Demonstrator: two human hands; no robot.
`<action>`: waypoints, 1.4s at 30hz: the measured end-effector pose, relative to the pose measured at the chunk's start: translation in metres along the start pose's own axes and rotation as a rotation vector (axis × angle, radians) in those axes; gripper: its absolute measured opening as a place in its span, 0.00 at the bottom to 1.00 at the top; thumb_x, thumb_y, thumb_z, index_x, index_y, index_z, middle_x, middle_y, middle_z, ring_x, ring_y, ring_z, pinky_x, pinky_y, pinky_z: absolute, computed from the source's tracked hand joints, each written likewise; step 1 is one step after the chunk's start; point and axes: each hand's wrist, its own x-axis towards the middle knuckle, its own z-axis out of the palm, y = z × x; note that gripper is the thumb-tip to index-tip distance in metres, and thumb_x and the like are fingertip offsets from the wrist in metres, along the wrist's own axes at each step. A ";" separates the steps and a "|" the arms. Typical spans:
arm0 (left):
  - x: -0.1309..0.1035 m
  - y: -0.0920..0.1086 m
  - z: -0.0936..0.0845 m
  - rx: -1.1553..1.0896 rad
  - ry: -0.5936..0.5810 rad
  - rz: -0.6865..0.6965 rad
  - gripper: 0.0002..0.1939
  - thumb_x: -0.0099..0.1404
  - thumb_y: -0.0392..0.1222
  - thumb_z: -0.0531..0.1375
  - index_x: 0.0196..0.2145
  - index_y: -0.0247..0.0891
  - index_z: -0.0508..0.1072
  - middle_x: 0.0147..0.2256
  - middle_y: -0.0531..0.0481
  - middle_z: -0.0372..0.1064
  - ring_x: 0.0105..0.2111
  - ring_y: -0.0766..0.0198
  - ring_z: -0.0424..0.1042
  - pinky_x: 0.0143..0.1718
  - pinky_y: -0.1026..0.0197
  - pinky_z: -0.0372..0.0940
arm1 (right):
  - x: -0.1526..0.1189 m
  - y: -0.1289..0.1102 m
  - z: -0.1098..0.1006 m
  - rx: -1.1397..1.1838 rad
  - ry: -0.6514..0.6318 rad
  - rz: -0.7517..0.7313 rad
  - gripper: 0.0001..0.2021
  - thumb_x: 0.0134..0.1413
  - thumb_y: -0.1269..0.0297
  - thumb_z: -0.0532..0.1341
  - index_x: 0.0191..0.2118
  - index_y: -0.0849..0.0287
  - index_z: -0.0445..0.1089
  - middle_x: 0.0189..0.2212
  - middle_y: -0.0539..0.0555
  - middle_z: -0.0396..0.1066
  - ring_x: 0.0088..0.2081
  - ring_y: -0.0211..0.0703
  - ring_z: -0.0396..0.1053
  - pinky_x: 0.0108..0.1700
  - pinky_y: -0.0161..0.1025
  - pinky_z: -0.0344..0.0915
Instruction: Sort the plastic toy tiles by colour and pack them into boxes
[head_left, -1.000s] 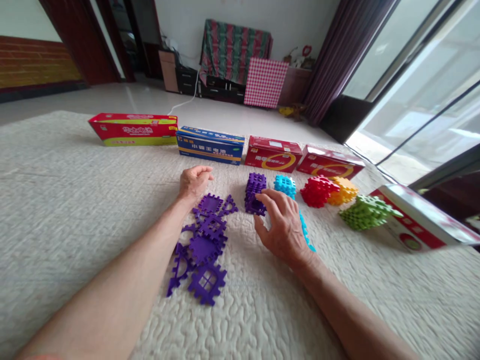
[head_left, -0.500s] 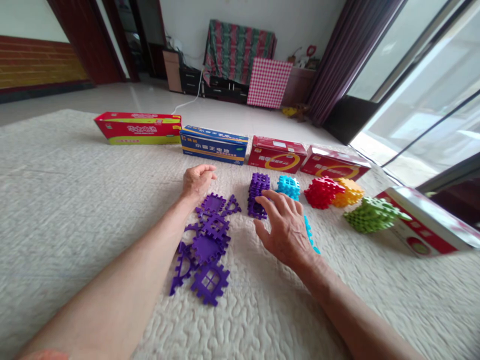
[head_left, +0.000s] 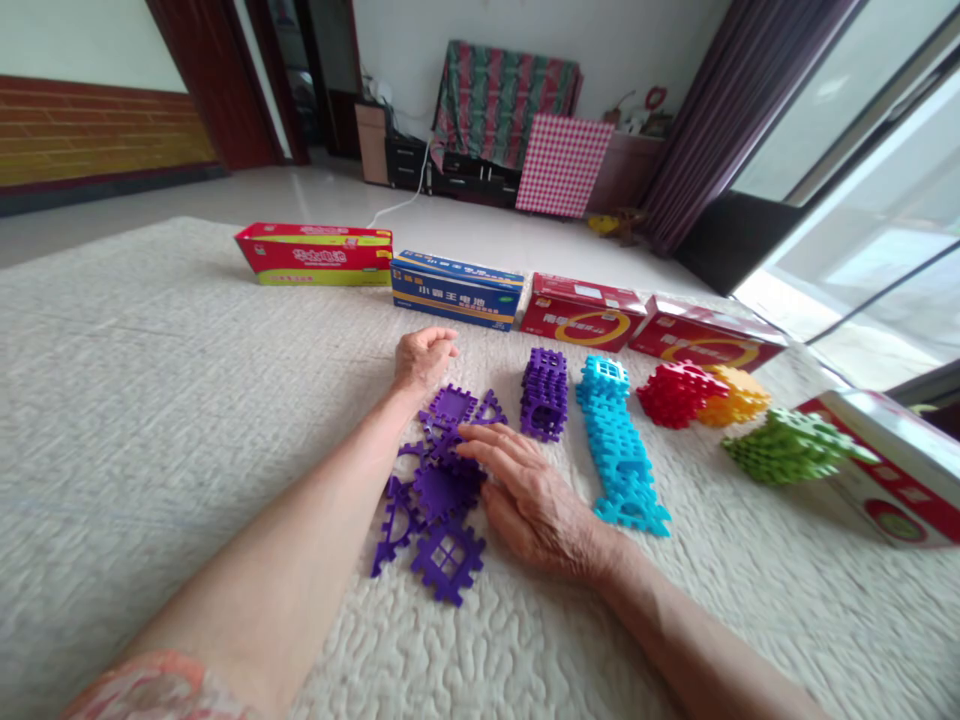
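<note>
A loose pile of flat purple interlocking plastic pieces [head_left: 442, 492] lies on the quilted cover; among them are a window-shaped panel [head_left: 448, 560] and curved ones. Over the pile's right side reaches my right hand [head_left: 525, 495], fingers stretched out and thumb apart, the fingertips at the pieces. Whether it touches one I cannot tell. Just beyond the pile, my left hand [head_left: 424, 358] rests with its fingers curled in, and nothing shows in it. A purple stack [head_left: 545, 393] of such pieces stands to the right, beside a long leaning row of light blue pieces [head_left: 616, 440].
Red pieces [head_left: 675, 392], yellow pieces [head_left: 739, 396] and green pieces [head_left: 791, 445] sit in heaps at the right. Behind stand a red and green box [head_left: 319, 258], a blue box [head_left: 456, 292] and two dark red boxes [head_left: 585, 312]. A white and red box [head_left: 892, 460] is at far right.
My right hand has moved left from beside the purple stack to the loose purple pile, uncovering the light blue row. My left hand stays curled in place. The view has shifted slightly left.
</note>
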 end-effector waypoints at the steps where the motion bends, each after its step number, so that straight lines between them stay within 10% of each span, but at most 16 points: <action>1: 0.000 -0.001 0.000 0.001 -0.001 0.003 0.17 0.50 0.41 0.55 0.34 0.35 0.79 0.23 0.51 0.75 0.24 0.63 0.69 0.27 0.64 0.61 | 0.001 0.000 0.001 -0.013 -0.007 0.000 0.23 0.54 0.77 0.53 0.56 0.59 0.63 0.59 0.61 0.63 0.60 0.48 0.61 0.62 0.54 0.57; 9: 0.000 -0.002 -0.001 0.034 -0.012 0.017 0.17 0.51 0.40 0.55 0.34 0.35 0.79 0.24 0.51 0.76 0.22 0.65 0.66 0.26 0.64 0.60 | -0.004 0.003 -0.002 -0.057 0.018 0.078 0.16 0.49 0.71 0.58 0.46 0.59 0.67 0.44 0.59 0.69 0.47 0.50 0.67 0.52 0.51 0.65; 17: 0.002 -0.004 0.000 0.038 -0.010 0.024 0.16 0.51 0.40 0.55 0.34 0.36 0.79 0.24 0.51 0.76 0.25 0.62 0.70 0.30 0.63 0.63 | -0.001 0.003 0.002 -0.089 -0.048 0.024 0.29 0.49 0.75 0.53 0.60 0.59 0.59 0.63 0.60 0.59 0.62 0.53 0.55 0.61 0.56 0.56; 42: -0.001 -0.001 0.000 0.050 -0.025 0.008 0.17 0.50 0.40 0.55 0.34 0.36 0.80 0.24 0.51 0.76 0.21 0.64 0.66 0.25 0.64 0.59 | -0.008 0.001 -0.009 -0.093 -0.012 0.092 0.22 0.45 0.74 0.58 0.49 0.56 0.64 0.47 0.58 0.68 0.47 0.49 0.67 0.50 0.48 0.67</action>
